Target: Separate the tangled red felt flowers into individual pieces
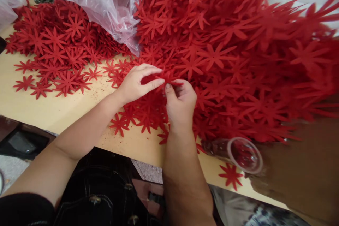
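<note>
Between my two hands is a red flower-shaped cutout (169, 77) with long narrow petals. My left hand (135, 83) comes in from the left, its thumb and fingers closed around the petals on that side. On the near right side my right hand (182, 104) pinches the same cutout between thumb and curled fingers. Whether one layer or more is held cannot be made out. Just beyond and to the right of the hands rises a large heap of similar red cutouts (217, 60).
A second, lower pile of red cutouts (57, 47) lies at the left. A translucent plastic bag (113, 10) stands between the piles. A clear plastic cup (229, 150) lies on its side at the front right, near brown cardboard (299, 169) and the table edge (148, 159).
</note>
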{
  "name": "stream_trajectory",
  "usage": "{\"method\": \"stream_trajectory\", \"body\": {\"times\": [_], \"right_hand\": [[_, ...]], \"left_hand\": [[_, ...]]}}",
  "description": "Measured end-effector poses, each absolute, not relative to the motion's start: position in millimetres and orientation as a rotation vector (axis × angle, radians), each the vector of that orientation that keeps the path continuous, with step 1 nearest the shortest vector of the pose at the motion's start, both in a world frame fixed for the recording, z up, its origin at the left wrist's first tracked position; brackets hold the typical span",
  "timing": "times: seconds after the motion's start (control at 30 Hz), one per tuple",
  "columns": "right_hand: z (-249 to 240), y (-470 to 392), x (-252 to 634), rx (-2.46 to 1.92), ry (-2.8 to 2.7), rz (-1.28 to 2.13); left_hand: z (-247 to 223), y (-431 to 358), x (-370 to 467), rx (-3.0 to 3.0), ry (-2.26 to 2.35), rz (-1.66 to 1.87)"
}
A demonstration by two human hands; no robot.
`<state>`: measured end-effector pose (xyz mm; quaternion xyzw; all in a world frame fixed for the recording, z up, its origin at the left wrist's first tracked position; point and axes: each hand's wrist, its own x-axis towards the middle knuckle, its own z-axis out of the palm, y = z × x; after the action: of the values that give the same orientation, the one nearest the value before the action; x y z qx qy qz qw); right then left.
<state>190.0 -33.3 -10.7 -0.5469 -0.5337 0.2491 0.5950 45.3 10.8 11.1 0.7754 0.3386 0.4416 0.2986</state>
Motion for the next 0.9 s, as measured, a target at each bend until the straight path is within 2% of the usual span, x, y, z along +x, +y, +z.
{"method": "stream_trajectory", "body": {"times": [0.37, 0.57, 0.9], "right_hand": [[1.2, -40.8, 178.4, -1.186, -1.281, 0.741], [-3.4, -36.8, 185.9, -1.280, -1.215, 0.681], [-12.6, -27.9, 193.6, -1.302, -1.004, 0.559]], "left_hand": [[7.3, 5.5, 52.6, 1.913, 0.969, 1.020], [11.3, 1.3, 52.5, 1.967, 1.044, 0.964], [8.5, 3.6, 55.2, 1.857, 0.984, 1.210]]}}
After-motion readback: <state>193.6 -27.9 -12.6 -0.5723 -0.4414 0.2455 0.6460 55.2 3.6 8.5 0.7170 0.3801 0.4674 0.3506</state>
